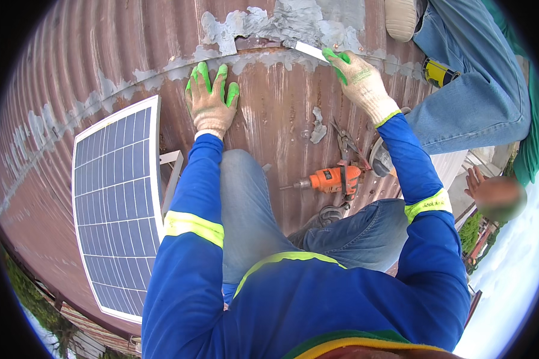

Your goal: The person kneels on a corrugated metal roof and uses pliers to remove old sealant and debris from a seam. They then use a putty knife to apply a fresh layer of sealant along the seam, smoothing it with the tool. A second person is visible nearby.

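Note:
My left hand (212, 102), in a pale work glove with green fingertips, lies flat with fingers spread on the brown corrugated metal roof (269, 110). In my right hand (360, 81), gloved the same way, is a flat white scraper-like tool (311, 51). Its far end, smeared grey, touches the roof seam beside a narrow dark gap. Grey sealant (251, 25) covers the metal just beyond the gap in a rough, peeling layer. A loose grey flake (318, 125) of it rests on the roof between my arms.
An orange power drill (329, 179) lies near my right knee, with pliers (345, 140) and an angle grinder (380, 158) close by. A solar panel (117, 206) stands at left. A co-worker in jeans (479, 78) sits at right, beside a yellow can (438, 72).

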`<action>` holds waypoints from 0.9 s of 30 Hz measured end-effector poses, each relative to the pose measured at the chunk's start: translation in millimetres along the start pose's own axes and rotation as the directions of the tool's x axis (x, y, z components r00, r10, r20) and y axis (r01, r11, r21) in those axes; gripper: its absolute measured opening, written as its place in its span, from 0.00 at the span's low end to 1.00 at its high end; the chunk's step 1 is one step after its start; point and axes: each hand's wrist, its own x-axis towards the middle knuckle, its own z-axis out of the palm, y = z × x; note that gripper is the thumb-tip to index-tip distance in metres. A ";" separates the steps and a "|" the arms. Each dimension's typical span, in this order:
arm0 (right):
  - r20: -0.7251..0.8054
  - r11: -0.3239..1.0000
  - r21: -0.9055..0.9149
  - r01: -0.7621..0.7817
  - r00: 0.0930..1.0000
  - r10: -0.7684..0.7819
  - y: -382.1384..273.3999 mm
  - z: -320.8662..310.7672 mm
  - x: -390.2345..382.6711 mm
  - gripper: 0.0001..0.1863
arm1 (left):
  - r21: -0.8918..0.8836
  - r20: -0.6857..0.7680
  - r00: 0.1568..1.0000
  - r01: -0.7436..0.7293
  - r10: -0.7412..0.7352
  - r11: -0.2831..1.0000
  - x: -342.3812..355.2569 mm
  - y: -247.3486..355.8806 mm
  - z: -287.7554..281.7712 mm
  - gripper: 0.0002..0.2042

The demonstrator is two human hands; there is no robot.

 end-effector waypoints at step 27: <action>-0.133 0.979 0.118 -0.167 0.974 0.182 -24.1 6.0 -22.9 0.29 | 0.013 -0.014 1.000 -0.002 0.002 1.000 0.4 -1.0 0.8 0.27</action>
